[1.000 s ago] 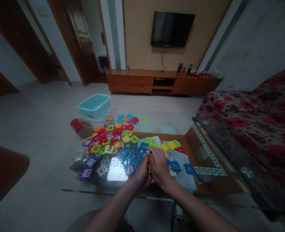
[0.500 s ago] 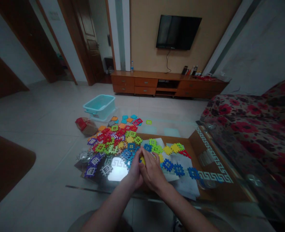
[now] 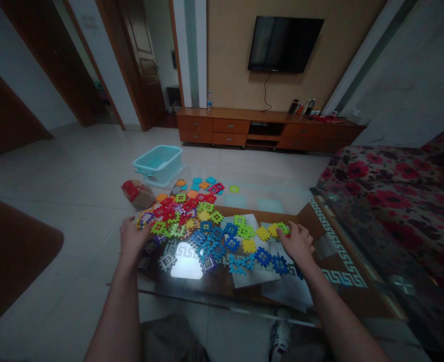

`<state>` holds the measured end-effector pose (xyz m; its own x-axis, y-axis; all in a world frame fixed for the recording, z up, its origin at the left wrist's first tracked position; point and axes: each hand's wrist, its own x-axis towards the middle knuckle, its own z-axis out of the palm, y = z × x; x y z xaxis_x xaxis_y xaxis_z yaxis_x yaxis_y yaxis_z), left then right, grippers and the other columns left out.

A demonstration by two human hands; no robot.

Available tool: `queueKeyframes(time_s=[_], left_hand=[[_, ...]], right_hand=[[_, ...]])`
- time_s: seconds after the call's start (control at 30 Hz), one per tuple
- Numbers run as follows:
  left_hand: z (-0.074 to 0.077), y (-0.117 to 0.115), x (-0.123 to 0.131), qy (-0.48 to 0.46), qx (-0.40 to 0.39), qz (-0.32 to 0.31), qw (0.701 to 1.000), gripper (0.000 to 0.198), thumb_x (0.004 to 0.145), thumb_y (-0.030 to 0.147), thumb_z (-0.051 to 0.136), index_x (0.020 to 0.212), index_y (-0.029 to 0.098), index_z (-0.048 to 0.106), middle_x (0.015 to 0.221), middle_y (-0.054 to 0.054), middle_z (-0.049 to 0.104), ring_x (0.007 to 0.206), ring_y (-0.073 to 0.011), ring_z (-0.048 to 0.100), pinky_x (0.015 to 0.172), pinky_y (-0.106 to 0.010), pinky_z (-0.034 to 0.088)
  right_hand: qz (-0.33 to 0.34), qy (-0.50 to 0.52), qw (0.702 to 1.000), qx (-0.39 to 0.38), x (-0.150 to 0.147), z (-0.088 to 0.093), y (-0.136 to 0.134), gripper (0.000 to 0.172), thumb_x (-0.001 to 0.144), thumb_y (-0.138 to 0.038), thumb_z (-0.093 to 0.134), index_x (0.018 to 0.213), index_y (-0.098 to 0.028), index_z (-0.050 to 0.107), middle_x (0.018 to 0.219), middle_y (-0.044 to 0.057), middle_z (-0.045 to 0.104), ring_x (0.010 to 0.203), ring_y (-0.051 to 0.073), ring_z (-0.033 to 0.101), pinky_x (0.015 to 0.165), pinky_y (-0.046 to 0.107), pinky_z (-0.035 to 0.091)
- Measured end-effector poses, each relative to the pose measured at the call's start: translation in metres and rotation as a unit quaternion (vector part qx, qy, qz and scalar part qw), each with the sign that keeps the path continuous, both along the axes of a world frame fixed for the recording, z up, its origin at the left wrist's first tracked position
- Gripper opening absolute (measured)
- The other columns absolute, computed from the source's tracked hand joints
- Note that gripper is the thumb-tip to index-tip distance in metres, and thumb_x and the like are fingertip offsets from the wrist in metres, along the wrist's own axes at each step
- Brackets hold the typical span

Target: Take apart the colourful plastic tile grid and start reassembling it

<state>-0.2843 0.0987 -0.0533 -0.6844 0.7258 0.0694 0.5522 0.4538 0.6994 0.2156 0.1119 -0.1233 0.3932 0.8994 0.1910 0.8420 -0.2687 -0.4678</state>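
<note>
Flat plastic pieces with toothed edges (image 3: 206, 226) lie spread and partly overlapping on the glass-topped bench (image 3: 222, 279), centre of frame. Colours noted: red, lime green, yellow, orange, blues, purple, grey. Several carry lattice windows; the yellow piece (image 3: 249, 246) right of centre has a plain face. Left hand (image 3: 132, 240), left of frame: fingers bent beside a purple piece (image 3: 146, 217); grasp cannot be determined. Right hand (image 3: 298, 245), right of centre: fingers curved at a lime-green piece (image 3: 282, 228); grasp likewise indeterminable.

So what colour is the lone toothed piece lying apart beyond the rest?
The lone piece is lime green; best seen in the head view.
</note>
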Motion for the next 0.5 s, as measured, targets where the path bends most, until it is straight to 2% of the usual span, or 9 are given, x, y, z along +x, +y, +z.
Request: queueKeyframes(time_s=[0.07, 0.17, 0.23, 0.3, 0.37, 0.5], left_hand=[[-0.008, -0.004, -0.015, 0.010, -0.043, 0.022, 0.999, 0.064, 0.069, 0.033, 0.069, 0.123, 0.008, 0.044, 0.112, -0.019, 0.061, 0.096, -0.0303, 0.065, 0.082, -0.041, 0.052], [-0.012, -0.010, -0.021, 0.022, -0.092, 0.031, 0.995, 0.069, 0.069, 0.037, 0.071, 0.126, 0.013, 0.039, 0.106, -0.016, 0.064, 0.092, -0.0327, 0.066, 0.078, -0.042, 0.053], [-0.013, -0.011, -0.021, 0.037, -0.121, 0.033, 0.991, 0.064, 0.072, 0.037, 0.068, 0.125, 0.016, 0.040, 0.104, -0.015, 0.066, 0.093, -0.0333, 0.067, 0.080, -0.042, 0.052], [-0.014, -0.010, -0.020, 0.030, -0.152, 0.029, 0.987, 0.065, 0.072, 0.035, 0.066, 0.128, 0.016, 0.039, 0.105, -0.016, 0.066, 0.095, -0.0333, 0.067, 0.083, -0.042, 0.052], [-0.017, -0.006, -0.020, 0.013, -0.172, 0.020, 0.985, 0.075, 0.068, 0.031, 0.067, 0.133, 0.012, 0.036, 0.109, -0.018, 0.065, 0.100, -0.0339, 0.066, 0.085, -0.042, 0.053], [-0.029, 0.000, -0.017, 0.009, -0.193, 0.021, 0.981, 0.074, 0.067, 0.029, 0.063, 0.133, 0.004, 0.040, 0.130, -0.031, 0.049, 0.108, -0.0396, 0.062, 0.089, -0.049, 0.051]], right_hand=[[-0.004, 0.004, 1.000, -0.003, 0.005, -0.009, 0.002, 0.073, 0.078, -0.071, 0.055, 0.133, -0.023, 0.059, 0.143, 0.026, 0.042, 0.132, 0.054, 0.034, 0.091, 0.078, 0.032], [0.021, -0.004, 0.999, -0.030, -0.010, -0.010, 0.009, 0.085, 0.074, -0.080, 0.054, 0.142, -0.029, 0.052, 0.155, 0.021, 0.030, 0.139, 0.055, 0.024, 0.096, 0.079, 0.025], [0.036, -0.026, 0.996, -0.075, -0.025, -0.007, 0.014, 0.088, 0.074, -0.084, 0.049, 0.146, -0.034, 0.045, 0.161, 0.016, 0.019, 0.142, 0.055, 0.015, 0.100, 0.079, 0.020], [0.047, -0.053, 0.990, -0.120, -0.037, -0.006, 0.016, 0.084, 0.077, -0.084, 0.044, 0.148, -0.039, 0.042, 0.164, 0.011, 0.015, 0.145, 0.054, 0.009, 0.103, 0.077, 0.016], [0.071, -0.084, 0.984, -0.142, -0.043, -0.008, 0.016, 0.076, 0.083, -0.080, 0.040, 0.148, -0.040, 0.041, 0.162, 0.010, 0.019, 0.146, 0.049, 0.011, 0.106, 0.073, 0.016], [0.109, -0.135, 0.980, -0.101, -0.040, -0.019, 0.012, 0.056, 0.094, -0.064, 0.039, 0.141, -0.036, 0.050, 0.149, 0.013, 0.038, 0.137, 0.037, 0.033, 0.106, 0.061, 0.027]])
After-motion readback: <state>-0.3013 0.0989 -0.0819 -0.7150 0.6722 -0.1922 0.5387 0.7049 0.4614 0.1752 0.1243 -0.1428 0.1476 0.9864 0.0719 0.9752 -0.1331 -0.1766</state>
